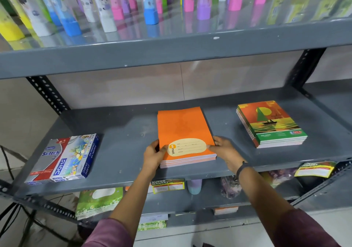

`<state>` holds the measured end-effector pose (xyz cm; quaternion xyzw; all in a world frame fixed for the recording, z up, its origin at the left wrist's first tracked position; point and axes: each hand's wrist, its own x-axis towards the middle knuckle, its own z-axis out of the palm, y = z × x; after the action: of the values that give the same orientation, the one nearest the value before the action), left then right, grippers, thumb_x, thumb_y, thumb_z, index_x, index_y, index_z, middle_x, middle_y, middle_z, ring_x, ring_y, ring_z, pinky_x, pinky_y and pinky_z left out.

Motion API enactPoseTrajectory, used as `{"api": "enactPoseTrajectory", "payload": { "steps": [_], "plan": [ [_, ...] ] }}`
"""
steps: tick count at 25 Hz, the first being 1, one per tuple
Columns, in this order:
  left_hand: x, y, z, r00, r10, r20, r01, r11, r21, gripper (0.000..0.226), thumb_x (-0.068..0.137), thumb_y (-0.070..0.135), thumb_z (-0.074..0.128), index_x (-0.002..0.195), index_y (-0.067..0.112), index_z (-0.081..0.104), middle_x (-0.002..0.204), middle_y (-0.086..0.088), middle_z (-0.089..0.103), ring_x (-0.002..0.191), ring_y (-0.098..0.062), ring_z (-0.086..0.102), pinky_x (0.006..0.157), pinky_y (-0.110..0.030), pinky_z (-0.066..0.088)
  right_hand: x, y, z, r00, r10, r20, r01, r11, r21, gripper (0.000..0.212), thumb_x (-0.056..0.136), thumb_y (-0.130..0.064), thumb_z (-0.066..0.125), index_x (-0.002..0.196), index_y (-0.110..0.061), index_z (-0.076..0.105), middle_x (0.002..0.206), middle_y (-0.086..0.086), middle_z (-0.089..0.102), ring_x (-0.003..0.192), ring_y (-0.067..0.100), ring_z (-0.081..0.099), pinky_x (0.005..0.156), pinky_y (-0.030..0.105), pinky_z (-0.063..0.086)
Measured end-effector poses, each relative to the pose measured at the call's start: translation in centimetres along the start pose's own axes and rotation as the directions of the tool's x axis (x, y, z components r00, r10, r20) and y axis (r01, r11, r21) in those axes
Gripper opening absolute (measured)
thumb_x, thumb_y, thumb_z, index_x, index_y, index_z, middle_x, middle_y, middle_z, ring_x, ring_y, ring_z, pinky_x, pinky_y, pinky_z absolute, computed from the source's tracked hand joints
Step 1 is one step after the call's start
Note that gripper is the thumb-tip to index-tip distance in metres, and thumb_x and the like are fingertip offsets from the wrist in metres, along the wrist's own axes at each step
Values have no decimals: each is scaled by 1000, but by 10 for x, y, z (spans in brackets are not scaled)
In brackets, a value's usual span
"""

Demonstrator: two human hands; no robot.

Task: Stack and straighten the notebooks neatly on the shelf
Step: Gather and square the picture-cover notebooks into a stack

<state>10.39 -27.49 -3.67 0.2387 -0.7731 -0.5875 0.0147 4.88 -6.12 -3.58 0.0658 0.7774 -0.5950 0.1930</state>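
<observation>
Two hands frame a stack of orange notebooks (pixel 185 138) lying flat near the front middle of the grey metal shelf (pixel 125 143). The left hand (pixel 154 156) clasps the stack's near left corner, its fingers (pixel 152 147) curled along the left edge and the thumb resting on the top cover beside the cream name label. The right hand (pixel 225 151) presses against the near right corner, fingers (pixel 217 141) closed on the right edge and the thumb touching the label's right end. A dark band circles the right wrist, and both forearms end in maroon sleeves.

The orange stack holds several notebooks, their page edges nearly flush, though the stack sits slightly turned relative to the shelf's front lip. To its right, well apart, a second stack of notebooks with a green sailboat cover (pixel 270 124) lies on the same shelf, its layers a little fanned along the left side. At the left end of the shelf rest boxes of oil pastels (pixel 65 158), overlapping each other. Colourful upright bottles (pixel 114 0) crowd the shelf above. Yellow price tags (pixel 167 185) hang from the front lip.
</observation>
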Motion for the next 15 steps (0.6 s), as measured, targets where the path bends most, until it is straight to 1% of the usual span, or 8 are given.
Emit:
{"api": "enactPoseTrajectory", "payload": {
  "steps": [3,5,7,8,10,12,13,15],
  "plan": [
    [2,2,19,1000,2,20,-2,1000,-11,25,91,15,54,114,6,60,114,-17,67,105,-35,62,95,-50,50,3,2,-20,1000,-12,-21,11,1000,-15,33,91,1,56,123,-4,57,126,17,64,98,22,59,85,31,49],
    [1,7,26,999,-41,18,42,999,-12,20,91,16,55,108,6,60,110,-18,67,103,-37,62,94,-50,50,2,0,-27,999,-14,-32,12,998,-57,38,91,-2,56,129,-2,52,129,17,61,100,22,58,83,30,50],
    [1,13,33,994,-17,-109,29,993,111,15,90,18,57,93,4,58,100,-23,66,100,-42,60,90,-50,49,4,-2,-36,993,-73,-92,58,987,-152,51,91,-6,59,138,2,42,135,18,56,113,28,58,96,36,47],
    [-2,17,37,970,60,-234,-2,971,240,21,89,20,56,93,0,57,102,-26,65,102,-43,58,90,-49,47,5,-4,-42,983,-130,-130,101,973,-209,53,90,-8,60,139,1,41,137,19,55,119,30,57,101,37,44],
    [-15,35,60,846,331,-419,-150,900,409,33,89,16,55,115,-4,57,121,-25,61,113,-40,49,98,-44,40,6,-9,-64,949,-249,-194,175,926,-335,50,89,-13,62,136,-3,48,134,18,58,121,31,57,102,36,44],
    [-28,57,97,764,521,-379,-372,837,401,40,87,7,54,126,-1,54,127,-19,59,117,-35,47,102,-36,35,9,-14,-95,911,-342,-232,194,850,-489,46,90,-20,61,132,-6,53,130,18,61,119,33,57,99,37,47],
    [-33,66,121,775,552,-308,-446,823,351,40,87,6,53,126,-1,53,128,-19,59,119,-33,49,102,-32,34,11,-15,-111,891,-381,-249,181,798,-575,44,90,-22,60,131,-7,54,128,18,61,119,34,56,97,39,48],
    [-43,79,174,888,446,-112,-429,891,147,42,89,8,53,131,0,49,135,-17,55,126,-29,49,108,-33,35,14,-14,-145,841,-443,-310,100,691,-716,40,89,-25,57,127,-9,57,125,18,62,118,37,54,95,45,48]
  ]
}}
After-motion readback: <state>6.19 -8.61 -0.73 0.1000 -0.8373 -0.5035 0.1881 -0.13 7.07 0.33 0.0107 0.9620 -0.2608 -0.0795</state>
